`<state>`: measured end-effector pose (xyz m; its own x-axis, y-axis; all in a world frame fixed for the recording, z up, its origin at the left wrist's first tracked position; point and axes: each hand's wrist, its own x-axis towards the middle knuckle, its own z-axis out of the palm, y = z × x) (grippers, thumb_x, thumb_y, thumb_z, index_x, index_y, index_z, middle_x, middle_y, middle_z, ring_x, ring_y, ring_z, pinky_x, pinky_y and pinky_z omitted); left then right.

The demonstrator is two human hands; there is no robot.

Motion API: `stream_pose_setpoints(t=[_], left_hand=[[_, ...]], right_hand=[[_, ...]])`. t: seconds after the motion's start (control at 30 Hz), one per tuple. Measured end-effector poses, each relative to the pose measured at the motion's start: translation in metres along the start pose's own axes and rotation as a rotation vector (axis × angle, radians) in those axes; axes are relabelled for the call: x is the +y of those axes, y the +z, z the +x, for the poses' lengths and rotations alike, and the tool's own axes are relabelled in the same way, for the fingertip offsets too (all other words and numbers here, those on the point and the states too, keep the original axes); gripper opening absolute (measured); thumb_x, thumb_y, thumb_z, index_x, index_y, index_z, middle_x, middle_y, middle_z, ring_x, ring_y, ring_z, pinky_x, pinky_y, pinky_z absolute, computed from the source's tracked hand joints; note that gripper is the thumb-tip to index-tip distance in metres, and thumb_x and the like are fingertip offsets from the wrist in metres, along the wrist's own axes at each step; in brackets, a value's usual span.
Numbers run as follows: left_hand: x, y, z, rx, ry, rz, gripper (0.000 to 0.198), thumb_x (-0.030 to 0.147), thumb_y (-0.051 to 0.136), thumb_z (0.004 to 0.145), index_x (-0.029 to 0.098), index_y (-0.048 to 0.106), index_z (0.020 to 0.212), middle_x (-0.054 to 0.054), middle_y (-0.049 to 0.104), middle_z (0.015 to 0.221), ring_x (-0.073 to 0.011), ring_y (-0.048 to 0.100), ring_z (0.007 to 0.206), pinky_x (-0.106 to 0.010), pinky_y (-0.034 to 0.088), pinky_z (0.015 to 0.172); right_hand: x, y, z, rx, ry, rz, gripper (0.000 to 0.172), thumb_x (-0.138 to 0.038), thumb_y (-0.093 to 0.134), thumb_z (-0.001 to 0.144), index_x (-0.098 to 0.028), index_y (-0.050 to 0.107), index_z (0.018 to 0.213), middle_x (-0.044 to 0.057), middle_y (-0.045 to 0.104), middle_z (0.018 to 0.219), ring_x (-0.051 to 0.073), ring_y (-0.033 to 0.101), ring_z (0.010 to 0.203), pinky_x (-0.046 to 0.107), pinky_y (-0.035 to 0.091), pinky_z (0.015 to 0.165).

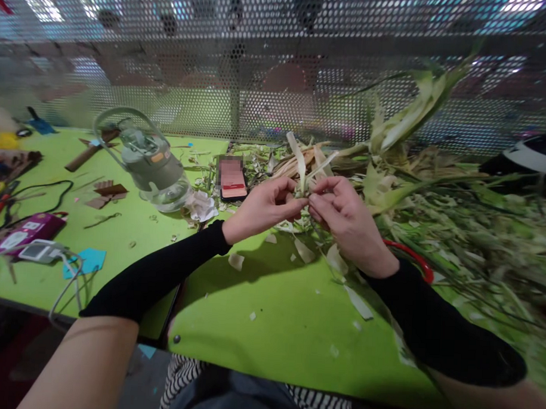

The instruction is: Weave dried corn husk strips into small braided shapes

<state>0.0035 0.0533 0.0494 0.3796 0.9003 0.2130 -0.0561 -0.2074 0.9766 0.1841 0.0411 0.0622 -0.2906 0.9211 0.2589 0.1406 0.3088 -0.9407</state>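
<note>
Pale strips of corn husk stand up from between my two hands, over the middle of the green table. My left hand pinches the lower end of the strips between thumb and fingers. Close beside it, my right hand is closed on the same husk piece, fingertips nearly touching the left ones. The gripped part is mostly hidden by my fingers. Behind and right of my hands lies a heap of dry and green corn husks. Small husk scraps are scattered on the table below.
A lit phone lies left of my hands, near a crumpled tissue and a water bottle. Farther left are a hammer and a purple box with cables. A perforated metal screen bounds the back. Red-handled tool under my right wrist.
</note>
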Motion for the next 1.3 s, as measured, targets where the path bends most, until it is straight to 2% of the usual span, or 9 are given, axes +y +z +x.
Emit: stream_pose_setpoints(t=[0.2, 0.3, 0.4, 0.53, 0.7, 0.87, 1.03, 1.2, 1.3], left_hand=[[0.005, -0.011, 0.0, -0.1, 0.017, -0.025, 0.04, 0.045, 0.075, 0.088, 0.015, 0.056, 0.105, 0.001, 0.069, 0.074, -0.0094, 0.067, 0.068, -0.022, 0.053, 0.065], [0.002, -0.012, 0.001, -0.179, 0.047, 0.015, 0.036, 0.043, 0.07, 0.092, 0.014, 0.06, 0.11, -0.002, 0.073, 0.086, -0.0109, 0.069, 0.076, -0.025, 0.056, 0.073], [0.0, -0.01, 0.001, -0.244, 0.107, 0.153, 0.028, 0.04, 0.06, 0.098, 0.014, 0.063, 0.107, -0.007, 0.074, 0.1, -0.0149, 0.071, 0.089, -0.031, 0.057, 0.085], [0.001, -0.005, -0.002, -0.193, 0.132, 0.365, 0.02, 0.032, 0.049, 0.103, 0.016, 0.06, 0.109, -0.009, 0.074, 0.109, -0.0209, 0.069, 0.107, -0.038, 0.053, 0.098], [-0.005, 0.001, -0.002, -0.03, 0.037, 0.381, 0.012, 0.028, 0.048, 0.102, 0.018, 0.05, 0.109, -0.009, 0.073, 0.105, -0.0187, 0.07, 0.098, -0.033, 0.053, 0.087], [-0.011, 0.0, -0.001, -0.113, -0.046, 0.456, 0.017, 0.032, 0.048, 0.103, 0.018, 0.054, 0.098, -0.006, 0.073, 0.1, -0.0166, 0.068, 0.092, -0.034, 0.053, 0.088], [-0.008, 0.003, -0.004, -0.147, -0.031, 0.501, 0.01, 0.024, 0.047, 0.101, 0.017, 0.054, 0.1, -0.005, 0.07, 0.095, -0.0146, 0.064, 0.081, -0.031, 0.053, 0.079], [-0.003, 0.004, -0.006, -0.121, 0.065, 0.804, 0.013, 0.027, 0.052, 0.1, 0.016, 0.058, 0.106, -0.008, 0.072, 0.102, -0.0174, 0.063, 0.083, -0.033, 0.051, 0.079], [-0.002, 0.002, -0.004, -0.13, 0.134, 0.841, 0.011, 0.023, 0.052, 0.1, 0.016, 0.059, 0.104, -0.009, 0.073, 0.104, -0.0172, 0.064, 0.086, -0.032, 0.051, 0.079]], right_hand=[[-0.007, -0.007, -0.004, 0.003, 0.016, -0.061, 0.028, -0.045, 0.07, 0.094, -0.024, 0.053, 0.099, -0.008, 0.045, 0.058, 0.01, 0.037, 0.052, 0.026, 0.028, 0.05], [-0.005, -0.007, -0.004, 0.002, 0.053, -0.109, 0.032, -0.053, 0.066, 0.095, -0.023, 0.058, 0.1, -0.004, 0.055, 0.068, 0.011, 0.045, 0.056, 0.026, 0.034, 0.051], [0.001, -0.007, -0.002, 0.038, 0.057, -0.137, 0.034, -0.055, 0.064, 0.095, -0.023, 0.063, 0.103, -0.003, 0.057, 0.072, 0.011, 0.048, 0.057, 0.026, 0.037, 0.051], [0.009, -0.007, 0.001, 0.073, 0.011, -0.145, 0.032, -0.053, 0.068, 0.093, -0.023, 0.066, 0.104, -0.005, 0.053, 0.066, 0.01, 0.044, 0.053, 0.026, 0.035, 0.049], [0.018, -0.005, 0.003, 0.113, -0.044, -0.183, 0.036, -0.056, 0.071, 0.09, -0.023, 0.062, 0.101, -0.006, 0.054, 0.062, 0.012, 0.05, 0.053, 0.028, 0.039, 0.052], [0.019, -0.003, 0.002, 0.073, -0.07, -0.298, 0.039, -0.061, 0.065, 0.093, -0.024, 0.055, 0.087, -0.003, 0.059, 0.066, 0.013, 0.053, 0.055, 0.028, 0.04, 0.055], [0.018, -0.004, 0.001, 0.065, -0.028, -0.383, 0.034, -0.056, 0.063, 0.094, -0.023, 0.058, 0.093, -0.003, 0.059, 0.067, 0.014, 0.052, 0.059, 0.028, 0.04, 0.057], [0.018, -0.005, 0.001, 0.034, -0.012, -0.401, 0.029, -0.049, 0.064, 0.092, -0.019, 0.066, 0.094, -0.001, 0.057, 0.068, 0.014, 0.049, 0.061, 0.029, 0.039, 0.059], [0.017, -0.006, 0.002, 0.009, 0.052, -0.328, 0.031, -0.048, 0.064, 0.092, -0.018, 0.067, 0.098, -0.002, 0.058, 0.066, 0.013, 0.05, 0.058, 0.029, 0.039, 0.057]])
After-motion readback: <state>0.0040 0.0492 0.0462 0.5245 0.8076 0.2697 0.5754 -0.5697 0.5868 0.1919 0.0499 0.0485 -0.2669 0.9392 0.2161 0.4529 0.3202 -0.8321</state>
